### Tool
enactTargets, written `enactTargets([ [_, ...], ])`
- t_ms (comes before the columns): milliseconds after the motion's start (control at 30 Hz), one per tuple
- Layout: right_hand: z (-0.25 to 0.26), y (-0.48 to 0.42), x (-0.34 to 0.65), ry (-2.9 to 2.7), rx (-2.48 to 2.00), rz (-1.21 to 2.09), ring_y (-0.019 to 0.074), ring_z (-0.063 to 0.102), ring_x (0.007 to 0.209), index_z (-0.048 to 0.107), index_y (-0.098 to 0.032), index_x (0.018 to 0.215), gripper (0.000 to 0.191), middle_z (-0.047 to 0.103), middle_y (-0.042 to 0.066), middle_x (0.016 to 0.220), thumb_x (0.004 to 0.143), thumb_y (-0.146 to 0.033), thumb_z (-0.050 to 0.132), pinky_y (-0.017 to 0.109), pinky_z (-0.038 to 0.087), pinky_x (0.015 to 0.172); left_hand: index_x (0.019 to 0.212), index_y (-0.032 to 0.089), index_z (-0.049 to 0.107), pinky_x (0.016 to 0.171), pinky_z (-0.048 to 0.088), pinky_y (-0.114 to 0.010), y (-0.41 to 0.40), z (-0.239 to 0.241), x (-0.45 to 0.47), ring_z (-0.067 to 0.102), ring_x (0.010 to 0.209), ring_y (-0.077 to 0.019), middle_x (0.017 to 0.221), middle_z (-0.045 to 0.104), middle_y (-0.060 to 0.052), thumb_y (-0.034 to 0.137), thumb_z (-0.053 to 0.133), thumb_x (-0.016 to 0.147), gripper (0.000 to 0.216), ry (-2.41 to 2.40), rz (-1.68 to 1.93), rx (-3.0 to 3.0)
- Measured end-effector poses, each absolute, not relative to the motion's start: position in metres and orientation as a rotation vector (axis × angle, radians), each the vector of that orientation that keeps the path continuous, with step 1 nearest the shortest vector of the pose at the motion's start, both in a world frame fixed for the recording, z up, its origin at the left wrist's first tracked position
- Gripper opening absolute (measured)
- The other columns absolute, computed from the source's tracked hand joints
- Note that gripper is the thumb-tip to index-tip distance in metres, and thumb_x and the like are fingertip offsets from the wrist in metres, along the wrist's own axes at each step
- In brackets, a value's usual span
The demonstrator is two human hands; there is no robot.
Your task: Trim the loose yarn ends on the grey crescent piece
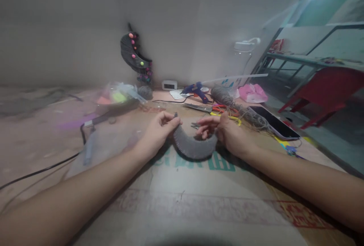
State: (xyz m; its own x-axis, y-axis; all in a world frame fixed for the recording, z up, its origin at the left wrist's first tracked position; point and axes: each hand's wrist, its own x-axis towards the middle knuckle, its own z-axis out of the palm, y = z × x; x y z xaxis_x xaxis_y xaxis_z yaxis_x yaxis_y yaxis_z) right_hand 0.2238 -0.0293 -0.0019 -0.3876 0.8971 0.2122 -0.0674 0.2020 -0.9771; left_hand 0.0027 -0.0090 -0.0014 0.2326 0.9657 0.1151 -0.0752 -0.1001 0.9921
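Observation:
A grey crescent of felt-like cloth (195,148), with stitches along its edge, is held up between my two hands over the table. My left hand (163,128) pinches its left tip between thumb and fingers. Around the right end close the fingers of my right hand (227,132), which partly hide that tip. Just beyond the crescent lie orange-handled scissors (203,108) and a yellow-handled pair (234,118), whose blades show near my right fingertips.
Behind stand a blue glue gun (196,90), a small white clock (169,85), grey yarn (223,95) and a clear bottle (243,62). A phone (273,122) lies right. A bowl of bright pieces (116,96) sits left. A dark crescent with pompoms (132,52) hangs on the wall.

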Motion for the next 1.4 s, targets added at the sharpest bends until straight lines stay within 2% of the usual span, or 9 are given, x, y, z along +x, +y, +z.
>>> enactTargets([
  [133,0.002,-0.031,0.222,-1.615,-0.861,1.273,0.013,0.062,0.078,0.053,-0.018,0.124,0.057,0.069,0.006,0.097,0.082,-0.055,0.062,0.027,0.05,0.073,0.08,0.018,0.049,0.055,0.038,-0.018,-0.012,0.001,0.004,0.049,0.06,-0.0074,0.067,0.052,0.006,0.037,0.068,0.08,0.027,0.963,1.228,1.342],
  [200,0.006,-0.036,0.219,-1.674,-0.942,1.249,0.013,0.063,0.078,0.058,-0.019,0.117,0.05,0.068,0.006,0.096,0.079,-0.049,0.069,0.027,0.051,0.073,0.078,0.017,0.05,0.054,0.036,-0.018,-0.016,0.003,0.005,0.047,0.057,-0.007,0.065,0.051,0.007,0.037,0.069,0.078,0.028,0.918,1.151,1.389],
  [333,0.011,-0.042,0.218,-1.734,-1.007,1.334,0.0121,0.063,0.073,0.07,-0.015,0.094,0.04,0.069,0.006,0.087,0.083,-0.052,0.062,0.027,0.052,0.071,0.074,0.016,0.053,0.053,0.038,-0.02,-0.025,0.007,0.007,0.049,0.055,-0.0071,0.063,0.053,0.005,0.038,0.073,0.074,0.03,0.845,0.939,1.464],
  [467,0.006,-0.035,0.219,-1.572,-0.835,1.689,0.0128,0.064,0.069,0.069,-0.015,0.101,0.044,0.07,0.008,0.089,0.083,-0.054,0.061,0.028,0.053,0.067,0.076,0.018,0.053,0.044,0.033,-0.02,-0.026,0.006,0.008,0.046,0.045,-0.0068,0.059,0.055,0.006,0.044,0.07,0.076,0.032,0.84,0.863,1.446],
  [567,0.004,-0.031,0.218,-1.491,-0.794,1.804,0.0142,0.064,0.067,0.067,-0.015,0.102,0.047,0.069,0.008,0.091,0.081,-0.057,0.061,0.029,0.053,0.061,0.075,0.018,0.052,0.047,0.034,-0.019,-0.024,0.005,0.008,0.047,0.048,-0.0069,0.06,0.055,0.006,0.043,0.073,0.073,0.033,0.813,0.886,1.392],
  [700,0.009,-0.037,0.211,-1.735,-1.038,1.54,0.0086,0.053,0.052,0.066,-0.017,0.092,0.033,0.061,-0.002,0.067,0.077,-0.047,0.069,0.021,0.042,0.05,0.072,0.017,0.053,0.058,0.041,-0.021,-0.023,0.003,0.009,0.054,0.061,-0.0091,0.068,0.059,0.003,0.034,0.074,0.072,0.027,0.785,0.904,1.455],
  [867,0.012,-0.046,0.202,-2.097,-1.087,1.09,0.0109,0.053,0.065,0.067,-0.016,0.077,0.025,0.06,-0.001,0.068,0.083,-0.04,0.063,0.023,0.042,0.062,0.074,0.017,0.058,0.063,0.044,-0.023,-0.026,0.002,0.011,0.056,0.068,-0.011,0.073,0.062,0.002,0.027,0.072,0.073,0.017,0.808,0.867,1.555],
  [1067,0.009,-0.048,0.203,-2.179,-1.108,1.026,0.0098,0.049,0.06,0.066,-0.015,0.074,0.024,0.055,-0.002,0.062,0.086,-0.034,0.057,0.021,0.039,0.056,0.089,0.019,0.069,0.067,0.048,-0.025,-0.029,0.006,0.01,0.063,0.075,-0.015,0.085,0.071,-0.002,0.031,0.071,0.075,0.018,0.845,0.827,1.54],
  [1400,0.01,-0.048,0.199,-2.265,-1.141,0.957,0.0098,0.051,0.059,0.062,-0.016,0.069,0.024,0.058,-0.002,0.061,0.085,-0.032,0.056,0.022,0.039,0.057,0.077,0.019,0.07,0.064,0.047,-0.024,-0.029,0.007,0.007,0.061,0.069,-0.0132,0.076,0.07,-0.001,0.034,0.068,0.079,0.015,0.907,0.817,1.629],
])
